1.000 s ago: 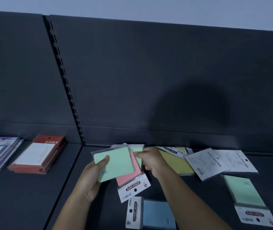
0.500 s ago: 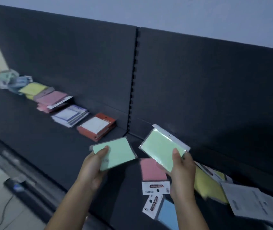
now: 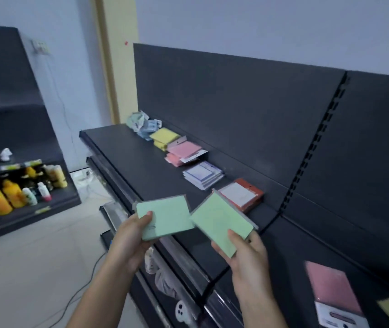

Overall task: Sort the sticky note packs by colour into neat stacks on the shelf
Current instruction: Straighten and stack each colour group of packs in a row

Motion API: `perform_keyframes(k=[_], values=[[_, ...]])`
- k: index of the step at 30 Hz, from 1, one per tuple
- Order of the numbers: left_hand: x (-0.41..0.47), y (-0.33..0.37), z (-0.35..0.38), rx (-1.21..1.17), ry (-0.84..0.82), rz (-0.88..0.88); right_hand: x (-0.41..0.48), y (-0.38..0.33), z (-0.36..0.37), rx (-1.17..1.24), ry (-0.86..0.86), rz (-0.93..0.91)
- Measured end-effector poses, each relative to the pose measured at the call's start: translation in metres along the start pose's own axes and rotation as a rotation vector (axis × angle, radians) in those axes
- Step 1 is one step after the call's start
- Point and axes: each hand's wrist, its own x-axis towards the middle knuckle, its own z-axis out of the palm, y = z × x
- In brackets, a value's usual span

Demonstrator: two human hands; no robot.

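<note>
Both hands are loaded and held in the air just off the front edge of the dark metal shelf. The left hand grips a flat mint-green sticky note pack, thumb on top, fingers tucked beneath. The right hand pinches a second mint-green pack by its near end. This one is turned on the diagonal, long axis roughly along the shelf's run. The two packs meet corner to edge; whether they touch, cannot tell.

Sorted stacks line the back of the shelf, up and left of the hands:
- red-and-white stack, nearest
- lilac-and-white stack
- pink stack
- yellow stack
- loose pale green and blue heap, at the far end

No tidy green stack shows. The destination probably lies leftward along the shelf, so the left hand is nearer. The right pack likely wants squaring first.
</note>
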Motion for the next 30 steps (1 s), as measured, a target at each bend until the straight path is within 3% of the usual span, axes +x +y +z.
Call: perform_keyframes(k=[12, 20, 30], values=[[0.103, 0.113, -0.149, 0.039, 0.029, 0.047, 0.022, 0.09, 0.2, 0.009, -0.088, 0.058], [0.176, 0.141, -0.185, -0.043, 0.056, 0.009, 0.065, 0.119, 0.268, -0.065, -0.09, 0.025], [0.33, 0.195, -0.198, -0.062, 0.174, 0.022, 0.208, 0.153, 0.387, -0.153, -0.21, -0.003]])
